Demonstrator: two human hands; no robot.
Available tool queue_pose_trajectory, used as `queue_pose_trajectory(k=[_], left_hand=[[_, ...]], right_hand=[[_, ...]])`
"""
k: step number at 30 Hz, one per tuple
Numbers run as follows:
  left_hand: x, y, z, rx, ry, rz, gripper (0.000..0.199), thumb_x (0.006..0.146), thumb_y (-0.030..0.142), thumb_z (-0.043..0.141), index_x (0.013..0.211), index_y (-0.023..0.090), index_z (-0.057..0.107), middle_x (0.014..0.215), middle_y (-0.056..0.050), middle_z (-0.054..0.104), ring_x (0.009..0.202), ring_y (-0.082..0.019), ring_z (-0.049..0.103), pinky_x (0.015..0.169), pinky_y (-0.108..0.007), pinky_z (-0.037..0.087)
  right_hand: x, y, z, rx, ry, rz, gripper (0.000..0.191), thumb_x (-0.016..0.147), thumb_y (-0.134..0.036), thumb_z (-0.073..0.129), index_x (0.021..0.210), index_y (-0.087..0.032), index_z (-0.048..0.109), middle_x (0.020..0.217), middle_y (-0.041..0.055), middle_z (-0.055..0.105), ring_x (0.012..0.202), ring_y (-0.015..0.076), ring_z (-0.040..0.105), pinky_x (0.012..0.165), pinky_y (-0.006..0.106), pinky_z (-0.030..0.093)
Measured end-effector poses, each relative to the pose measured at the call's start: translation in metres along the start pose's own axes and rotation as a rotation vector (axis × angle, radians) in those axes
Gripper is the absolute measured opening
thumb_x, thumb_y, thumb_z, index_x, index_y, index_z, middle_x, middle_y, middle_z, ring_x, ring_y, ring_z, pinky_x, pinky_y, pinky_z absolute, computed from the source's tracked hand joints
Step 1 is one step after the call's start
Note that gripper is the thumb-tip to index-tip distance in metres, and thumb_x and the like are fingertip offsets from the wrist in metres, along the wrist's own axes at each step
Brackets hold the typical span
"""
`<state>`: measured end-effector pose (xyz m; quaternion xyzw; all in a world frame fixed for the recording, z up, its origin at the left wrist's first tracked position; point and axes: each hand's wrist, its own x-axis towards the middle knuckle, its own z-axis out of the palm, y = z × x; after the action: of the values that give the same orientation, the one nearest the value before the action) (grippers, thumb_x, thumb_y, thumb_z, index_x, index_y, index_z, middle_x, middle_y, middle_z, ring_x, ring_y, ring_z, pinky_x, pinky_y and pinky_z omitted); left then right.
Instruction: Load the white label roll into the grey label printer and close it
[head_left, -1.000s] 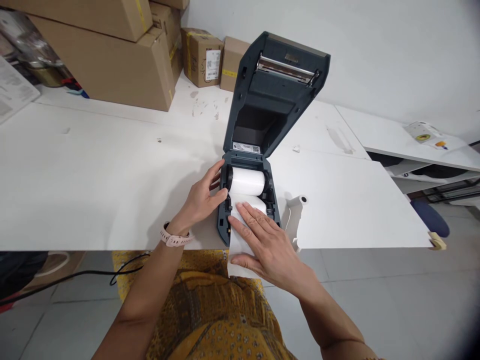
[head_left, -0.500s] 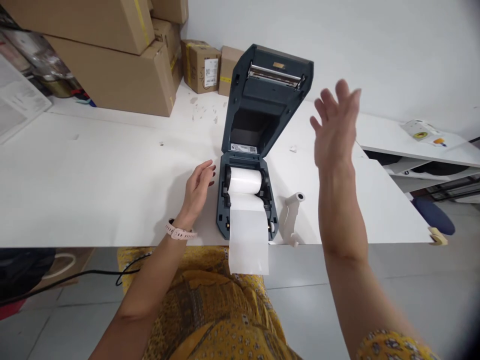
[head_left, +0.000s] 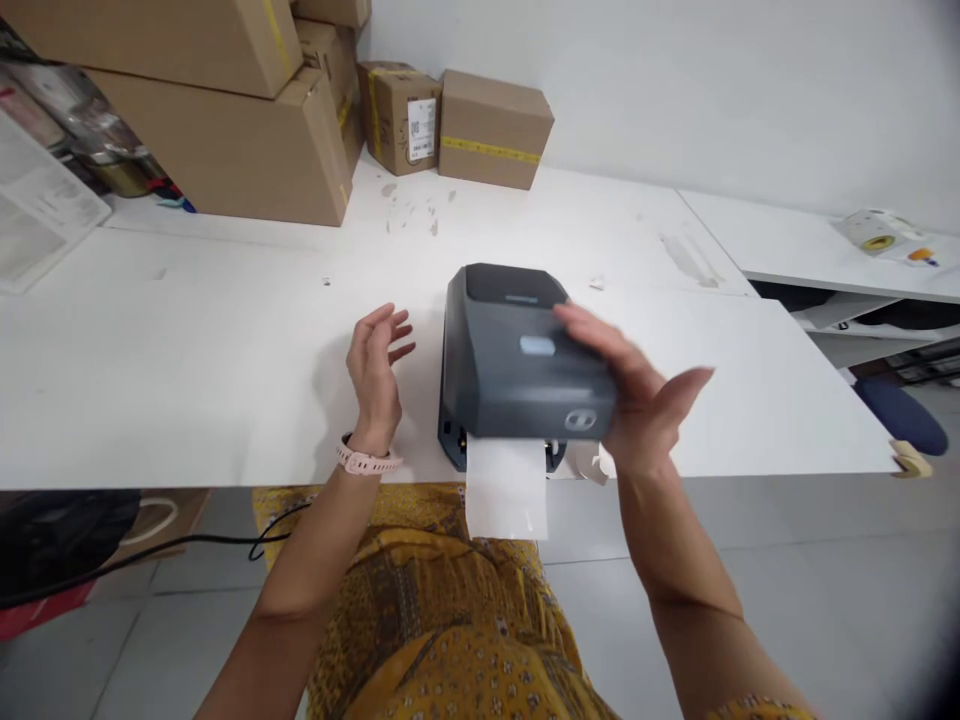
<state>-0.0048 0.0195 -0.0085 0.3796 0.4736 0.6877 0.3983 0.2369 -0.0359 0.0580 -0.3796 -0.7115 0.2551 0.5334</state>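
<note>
A dark blue-grey label printer stands at the table's front edge, its lid tilted and almost down over the base. From its front a white label strip hangs over the edge. My right hand lies against the lid's right side, fingers stretched out and thumb apart, slightly blurred. To the left of the printer my left hand hovers with fingers loosely curved and apart, touching nothing. The label roll inside is hidden under the lid. Part of a small paper roll shows beneath my right hand.
Cardboard boxes are stacked at the back left, and a smaller taped box stands against the wall behind the printer. A white shelf unit is at the right. Black cable runs below the table at left.
The printer's lid has swung from upright down towards the base. My right hand has moved from the raised spot at right onto the lid; my left hand has shifted slightly left.
</note>
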Motion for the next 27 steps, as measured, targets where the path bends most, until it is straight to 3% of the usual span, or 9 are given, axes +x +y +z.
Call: queue_pose_trajectory(k=[3, 5, 7, 8, 10, 13, 19, 24, 27], left_hand=[[-0.019, 0.028, 0.008, 0.036, 0.072, 0.325, 0.031, 0.095, 0.043, 0.056, 0.114, 0.022, 0.069, 0.118, -0.007, 0.073, 0.113, -0.024, 0.069, 0.091, -0.042, 0.058], [-0.031, 0.054, 0.017, 0.093, 0.01, 0.566, 0.032, 0.098, 0.04, 0.054, 0.124, 0.026, 0.067, 0.129, -0.005, 0.069, 0.127, -0.026, 0.062, 0.101, -0.045, 0.056], [-0.039, 0.079, 0.029, 0.308, -0.229, 0.73, 0.04, 0.1, 0.042, 0.052, 0.137, 0.027, 0.06, 0.147, -0.002, 0.058, 0.145, -0.029, 0.046, 0.121, -0.054, 0.038], [-0.041, 0.087, 0.036, 0.447, -0.423, 0.758, 0.046, 0.099, 0.048, 0.054, 0.14, 0.028, 0.059, 0.155, -0.001, 0.051, 0.153, -0.032, 0.034, 0.127, -0.06, 0.025], [-0.043, 0.095, 0.048, 0.552, -0.7, 0.789, 0.054, 0.094, 0.057, 0.06, 0.141, 0.031, 0.059, 0.159, -0.001, 0.047, 0.159, -0.039, 0.02, 0.128, -0.068, 0.008], [-0.045, 0.084, 0.058, 0.601, -0.906, 0.739, 0.063, 0.091, 0.058, 0.064, 0.148, 0.032, 0.053, 0.165, -0.005, 0.04, 0.159, -0.042, 0.018, 0.125, -0.073, 0.006], [-0.05, 0.063, 0.051, 0.777, -0.97, 0.81, 0.075, 0.094, 0.066, 0.055, 0.158, 0.03, 0.039, 0.171, -0.009, 0.028, 0.16, -0.037, 0.017, 0.128, -0.066, 0.004], [-0.045, 0.072, 0.054, 0.777, -1.001, 0.783, 0.073, 0.093, 0.068, 0.053, 0.155, 0.03, 0.044, 0.169, -0.009, 0.033, 0.159, -0.037, 0.021, 0.129, -0.064, 0.007], [-0.046, 0.07, 0.049, 0.747, -0.916, 0.75, 0.069, 0.093, 0.064, 0.055, 0.152, 0.028, 0.048, 0.164, -0.01, 0.041, 0.156, -0.039, 0.027, 0.128, -0.064, 0.013]], right_hand=[[-0.033, 0.002, 0.01, -0.127, -0.065, 0.002, 0.073, 0.103, -0.065, 0.003, 0.133, -0.043, 0.067, 0.149, -0.008, 0.061, 0.15, 0.0279, 0.044, 0.13, 0.062, 0.02], [-0.043, 0.004, 0.017, -0.236, -0.023, -0.022, 0.064, 0.105, -0.062, 0.011, 0.138, -0.044, 0.063, 0.158, -0.0097, 0.052, 0.152, 0.0279, 0.041, 0.131, 0.062, 0.017], [-0.047, 0.005, 0.022, -0.303, 0.023, -0.042, 0.058, 0.106, -0.059, 0.014, 0.144, -0.045, 0.057, 0.163, -0.01, 0.045, 0.153, 0.0286, 0.04, 0.13, 0.063, 0.018], [-0.048, 0.006, 0.024, -0.318, 0.036, -0.045, 0.057, 0.107, -0.056, 0.014, 0.146, -0.046, 0.055, 0.164, -0.01, 0.044, 0.152, 0.0289, 0.041, 0.13, 0.064, 0.02], [-0.051, 0.008, 0.026, -0.324, 0.04, -0.049, 0.055, 0.107, -0.051, 0.015, 0.149, -0.047, 0.05, 0.165, -0.0094, 0.042, 0.153, 0.0302, 0.041, 0.128, 0.066, 0.025], [-0.059, 0.014, 0.029, -0.312, 0.036, -0.065, 0.052, 0.107, -0.049, 0.02, 0.152, -0.046, 0.046, 0.167, -0.0079, 0.039, 0.155, 0.0322, 0.036, 0.127, 0.068, 0.027], [-0.072, 0.024, 0.036, -0.27, 0.04, -0.022, 0.052, 0.107, -0.05, 0.023, 0.154, -0.045, 0.043, 0.171, -0.0093, 0.028, 0.158, 0.0312, 0.028, 0.128, 0.066, 0.027], [-0.069, 0.026, 0.035, -0.292, 0.047, -0.066, 0.053, 0.107, -0.05, 0.019, 0.156, -0.044, 0.039, 0.172, -0.0111, 0.025, 0.159, 0.0285, 0.028, 0.13, 0.062, 0.025], [-0.066, 0.023, 0.035, -0.337, 0.043, -0.067, 0.052, 0.108, -0.047, 0.018, 0.157, -0.045, 0.038, 0.171, -0.0117, 0.028, 0.159, 0.0286, 0.025, 0.129, 0.063, 0.026]])
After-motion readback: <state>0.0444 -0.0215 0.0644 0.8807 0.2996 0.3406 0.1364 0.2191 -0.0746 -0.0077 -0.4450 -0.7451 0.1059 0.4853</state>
